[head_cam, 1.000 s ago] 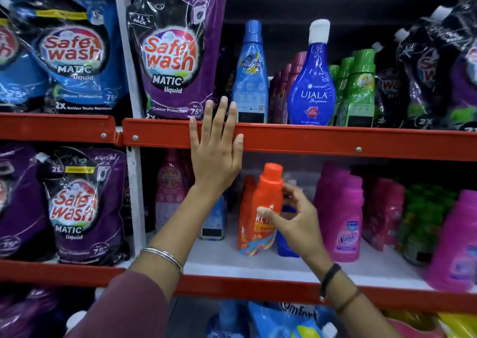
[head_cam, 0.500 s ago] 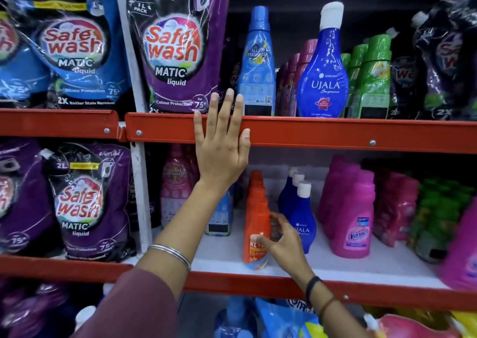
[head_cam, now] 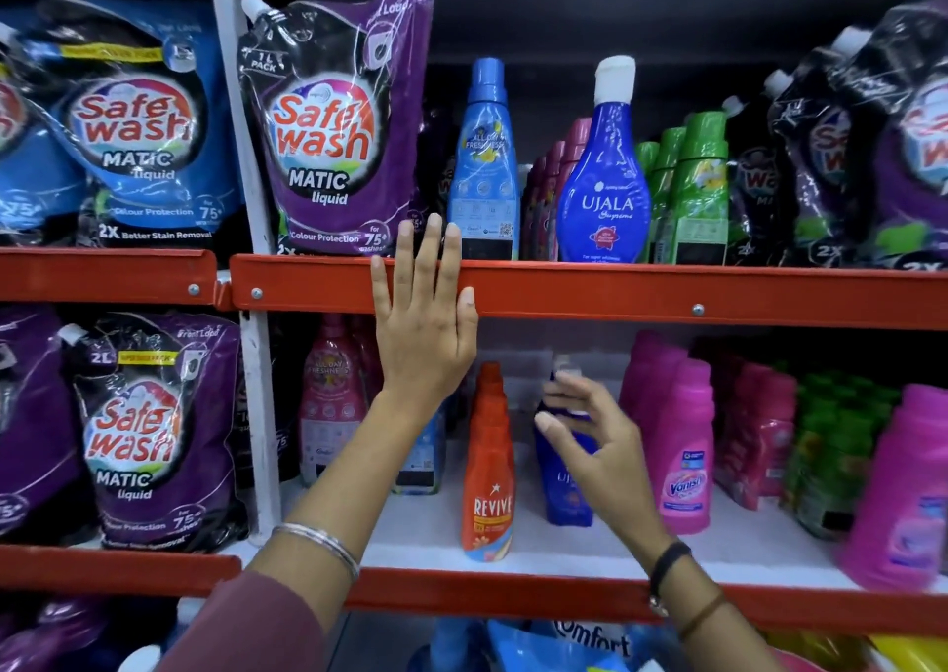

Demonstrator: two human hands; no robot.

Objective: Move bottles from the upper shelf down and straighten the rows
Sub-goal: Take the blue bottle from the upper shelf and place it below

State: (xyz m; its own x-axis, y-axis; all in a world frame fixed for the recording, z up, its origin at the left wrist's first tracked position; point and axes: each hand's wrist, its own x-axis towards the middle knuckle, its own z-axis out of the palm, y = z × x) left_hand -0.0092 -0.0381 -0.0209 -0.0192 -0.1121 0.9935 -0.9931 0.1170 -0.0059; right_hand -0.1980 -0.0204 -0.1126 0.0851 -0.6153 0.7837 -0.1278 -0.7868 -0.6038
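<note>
Above the red shelf rail (head_cam: 564, 289): tall Ujala bottle (head_cam: 604, 179), upright, probably heavy with liquid, glossy and slippery; best gripped at the narrow neck. On the rail: left hand (head_cam: 423, 322), flat, gripping nothing. Below it: right hand (head_cam: 595, 445), fingers spread, empty, beside the small blue bottle (head_cam: 564, 487).

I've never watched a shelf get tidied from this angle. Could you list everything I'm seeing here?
Upper shelf rail: one, red.
Safe Wash pouches: several, purple and blue, both shelves at left, more upper right.
Light blue bottle: one, upper shelf.
Ujala bottle: one, dark blue with white cap, upper shelf.
Green bottles: a row, upper shelf.
Revive bottles: a row, orange, lower shelf.
Dark blue bottles: count unclear, lower shelf, behind the right hand.
Vanish bottles: a row, pink, lower shelf.
Left hand: flat on the rail.
Right hand: open, by the dark blue bottles.
</note>
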